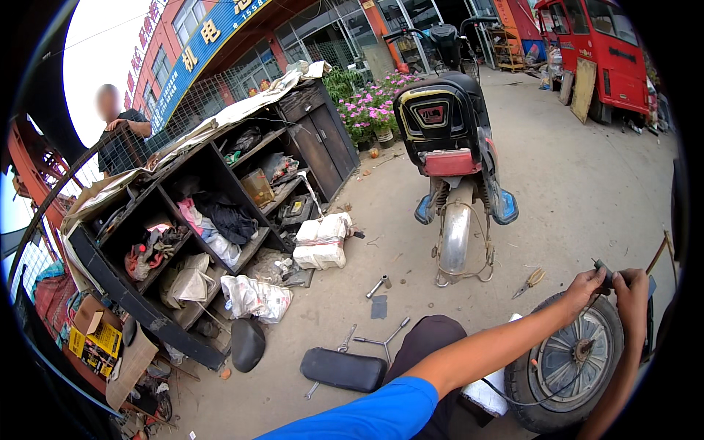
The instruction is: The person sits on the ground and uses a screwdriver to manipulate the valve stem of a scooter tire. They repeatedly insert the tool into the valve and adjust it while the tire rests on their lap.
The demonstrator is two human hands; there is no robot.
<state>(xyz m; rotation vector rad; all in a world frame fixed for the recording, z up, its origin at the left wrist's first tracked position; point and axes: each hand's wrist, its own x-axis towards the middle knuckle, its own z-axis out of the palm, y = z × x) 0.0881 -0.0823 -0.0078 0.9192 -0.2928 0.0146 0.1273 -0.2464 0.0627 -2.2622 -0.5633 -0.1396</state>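
Note:
Above a wheel with a spoked metal hub (pixel 579 365), at the right, both of my hands meet. My left hand (pixel 584 287) is closed on a small dark grey piece (pixel 603 273), whose exact kind I cannot make out. Against its other side, my right hand (pixel 629 287) pinches the same piece. A thin black cable (pixel 525 402) curves across the wheel from near its axle. The wheel leans beside a white block (pixel 485 392), close to my knee. Pliers with yellow handles (pixel 529 282) lie on the ground to the left of the wheel.
An electric scooter (pixel 446 125) stands ahead. A black seat cushion (pixel 342 369), a T-shaped wrench (pixel 385 339) and other tools lie on the ground to the left. Beyond them is a cluttered dark shelf unit (pixel 238 257); a person (pixel 125 132) stands behind it. A red vehicle (pixel 609 59) is parked far right.

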